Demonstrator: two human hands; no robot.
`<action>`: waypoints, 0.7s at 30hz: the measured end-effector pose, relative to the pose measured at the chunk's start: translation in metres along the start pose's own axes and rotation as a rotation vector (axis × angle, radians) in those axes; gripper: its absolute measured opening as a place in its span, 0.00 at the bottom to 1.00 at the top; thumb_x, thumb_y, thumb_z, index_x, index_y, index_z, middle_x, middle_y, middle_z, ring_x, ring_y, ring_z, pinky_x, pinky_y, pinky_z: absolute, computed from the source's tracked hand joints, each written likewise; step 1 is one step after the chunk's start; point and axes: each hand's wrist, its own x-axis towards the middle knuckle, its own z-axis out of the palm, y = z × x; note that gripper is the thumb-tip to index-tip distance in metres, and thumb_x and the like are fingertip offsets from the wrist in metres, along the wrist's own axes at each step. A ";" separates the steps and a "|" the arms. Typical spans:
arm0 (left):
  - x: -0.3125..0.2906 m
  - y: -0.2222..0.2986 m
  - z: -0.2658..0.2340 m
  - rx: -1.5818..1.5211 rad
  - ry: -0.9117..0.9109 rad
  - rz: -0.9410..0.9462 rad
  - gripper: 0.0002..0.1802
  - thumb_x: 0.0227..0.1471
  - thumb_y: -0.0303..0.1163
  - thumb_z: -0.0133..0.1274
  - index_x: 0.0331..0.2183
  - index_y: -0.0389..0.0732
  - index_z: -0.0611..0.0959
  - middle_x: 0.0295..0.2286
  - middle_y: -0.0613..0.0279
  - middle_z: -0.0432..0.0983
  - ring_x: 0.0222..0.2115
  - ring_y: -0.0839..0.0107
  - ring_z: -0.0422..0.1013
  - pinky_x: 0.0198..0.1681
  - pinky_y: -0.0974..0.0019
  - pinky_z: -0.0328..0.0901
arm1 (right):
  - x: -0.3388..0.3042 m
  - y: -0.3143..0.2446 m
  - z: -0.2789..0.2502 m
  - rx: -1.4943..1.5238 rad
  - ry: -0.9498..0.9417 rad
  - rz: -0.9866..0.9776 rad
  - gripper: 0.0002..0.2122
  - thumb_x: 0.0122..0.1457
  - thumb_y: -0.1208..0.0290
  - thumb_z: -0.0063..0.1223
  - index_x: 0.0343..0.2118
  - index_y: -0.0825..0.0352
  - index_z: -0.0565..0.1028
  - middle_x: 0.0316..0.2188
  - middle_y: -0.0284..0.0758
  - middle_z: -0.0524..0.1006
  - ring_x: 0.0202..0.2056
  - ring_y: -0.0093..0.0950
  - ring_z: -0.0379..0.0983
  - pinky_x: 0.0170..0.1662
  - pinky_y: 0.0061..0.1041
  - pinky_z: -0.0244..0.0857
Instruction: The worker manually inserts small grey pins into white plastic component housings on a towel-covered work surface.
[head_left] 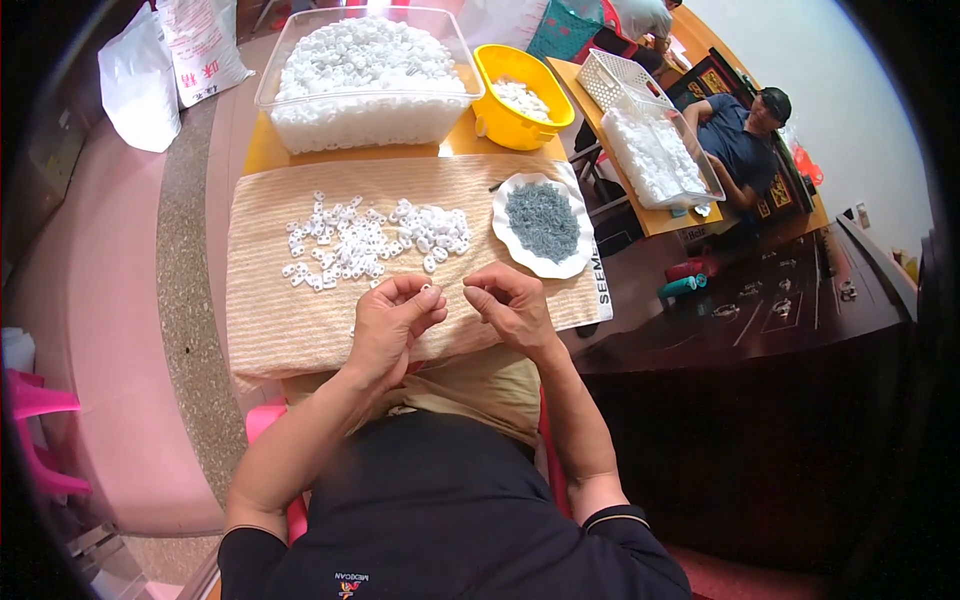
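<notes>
Between the thumb and forefinger of my left hand is pinched a small white plastic piece. My right hand is just beside it, thumb and forefinger pressed together; whatever they hold is too small to make out. Both hands are over the near part of a striped beige cloth. Beyond them lies a loose pile of white two-holed plastic pieces, with a heap of rounder white pieces to its right. A scalloped white plate of small grey-blue parts stands beyond my right hand.
At the table's far end stand a big clear bin of white pieces and a yellow basin. On another table are a white basket and a filled clear tub; a person sits there. A dark table is at right.
</notes>
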 end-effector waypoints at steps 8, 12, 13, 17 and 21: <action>-0.003 0.003 0.004 -0.016 -0.017 -0.044 0.08 0.52 0.24 0.57 0.36 0.36 0.77 0.30 0.58 0.77 0.29 0.73 0.75 0.35 0.71 0.74 | -0.002 0.002 0.000 -0.060 -0.013 -0.037 0.05 0.58 0.75 0.56 0.35 0.70 0.76 0.25 0.26 0.73 0.23 0.12 0.66 0.25 0.12 0.61; -0.003 0.002 0.001 0.012 -0.077 -0.078 0.08 0.52 0.25 0.57 0.36 0.38 0.78 0.29 0.59 0.78 0.29 0.73 0.75 0.34 0.71 0.74 | -0.004 0.000 -0.001 -0.042 0.014 -0.037 0.05 0.57 0.76 0.56 0.35 0.71 0.76 0.26 0.26 0.73 0.23 0.12 0.66 0.25 0.12 0.61; -0.002 0.001 0.000 0.028 -0.082 -0.079 0.07 0.53 0.26 0.57 0.36 0.39 0.78 0.29 0.60 0.78 0.29 0.74 0.75 0.35 0.71 0.74 | -0.004 -0.001 -0.001 -0.019 0.020 -0.025 0.05 0.57 0.76 0.56 0.35 0.71 0.76 0.26 0.27 0.73 0.23 0.12 0.66 0.25 0.12 0.61; -0.003 0.002 0.001 0.051 -0.068 -0.094 0.08 0.53 0.26 0.57 0.36 0.39 0.78 0.29 0.61 0.78 0.30 0.74 0.75 0.35 0.72 0.73 | -0.006 -0.004 -0.008 0.004 0.041 0.031 0.05 0.57 0.77 0.56 0.35 0.71 0.76 0.26 0.26 0.73 0.23 0.12 0.66 0.25 0.12 0.60; -0.002 0.002 0.001 0.064 -0.066 -0.114 0.09 0.53 0.27 0.57 0.37 0.38 0.78 0.29 0.62 0.78 0.30 0.75 0.75 0.35 0.72 0.73 | -0.007 0.001 -0.020 -0.033 0.113 -0.007 0.04 0.56 0.77 0.57 0.33 0.70 0.77 0.24 0.27 0.73 0.22 0.13 0.64 0.25 0.13 0.58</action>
